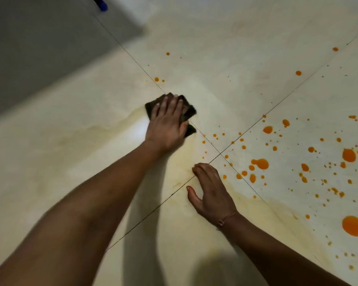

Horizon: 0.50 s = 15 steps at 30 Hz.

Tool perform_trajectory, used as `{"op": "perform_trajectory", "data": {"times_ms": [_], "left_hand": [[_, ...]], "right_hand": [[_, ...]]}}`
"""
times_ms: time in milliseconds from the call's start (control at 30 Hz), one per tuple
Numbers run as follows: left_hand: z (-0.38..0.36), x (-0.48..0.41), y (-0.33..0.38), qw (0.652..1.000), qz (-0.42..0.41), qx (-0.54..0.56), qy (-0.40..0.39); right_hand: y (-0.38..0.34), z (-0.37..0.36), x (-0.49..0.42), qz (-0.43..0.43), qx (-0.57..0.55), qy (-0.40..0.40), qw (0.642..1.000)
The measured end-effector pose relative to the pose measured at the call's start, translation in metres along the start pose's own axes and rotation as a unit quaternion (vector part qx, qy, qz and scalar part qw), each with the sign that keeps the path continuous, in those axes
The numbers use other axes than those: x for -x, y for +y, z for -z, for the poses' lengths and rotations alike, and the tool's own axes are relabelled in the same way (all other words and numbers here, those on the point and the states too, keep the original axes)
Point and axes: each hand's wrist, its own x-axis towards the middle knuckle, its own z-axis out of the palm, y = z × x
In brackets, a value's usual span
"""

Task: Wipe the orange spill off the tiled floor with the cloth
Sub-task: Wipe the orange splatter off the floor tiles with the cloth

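Currently left hand [166, 120] is pressing flat on the dark brown folded cloth [189, 109], fingers spread over it, not pinched; call that grip apart, palm-loaded. Cloth sits on the cream glossy tiled floor [225, 65], just left of the thin dark grout line [132, 56], up from the four-tile corner. Right hand [210, 193] is empty, fingers loosely curled, braced on the floor across the other grout line.

Orange liquid spill [260, 163]: mostly untouched. Droplets and larger blobs scatter right of the cloth, biggest pools far right. Pale yellow smear film [182, 162] runs between the hands and along the lower right tile, so I'd judge the task well short of half done.

Doing this step well:
- Keep the palm flat, pressure even; a bunched edge only pushes liquid.
- Stroke from clean tile toward the spill, not outward.
- Refold to a fresh face before the big blobs; a loaded cloth likely leaves more film.
- Run along grout lines, liquid will sit in them.
- Shift the bracing hand off the film; slip risk.

Blue object [101, 4] at top edge, unidentifiable.
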Motion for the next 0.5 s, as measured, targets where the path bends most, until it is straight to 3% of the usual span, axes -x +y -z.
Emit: {"op": "perform_trajectory", "data": {"times_ms": [67,167,233,367,500], "left_hand": [[-0.012,0.021,0.030,0.996,-0.078,-0.010,-0.030],[-0.012,0.066,0.009,0.985,-0.164,-0.017,-0.052],[-0.008,0.062,0.000,0.986,-0.159,-0.025,-0.046],[-0.010,0.044,0.050,0.999,-0.020,0.015,-0.019],[-0.019,0.116,0.072,0.982,-0.169,-0.007,-0.079]], "right_hand": [[0.000,0.000,-0.002,0.002,-0.021,0.005,1.000],[-0.006,0.006,0.007,0.023,-0.023,-0.016,0.999],[0.002,0.021,0.035,0.030,0.015,-0.034,0.999],[0.046,0.057,0.076,-0.023,0.110,-0.035,0.993],[0.059,0.063,0.072,-0.079,0.126,-0.016,0.989]]}}
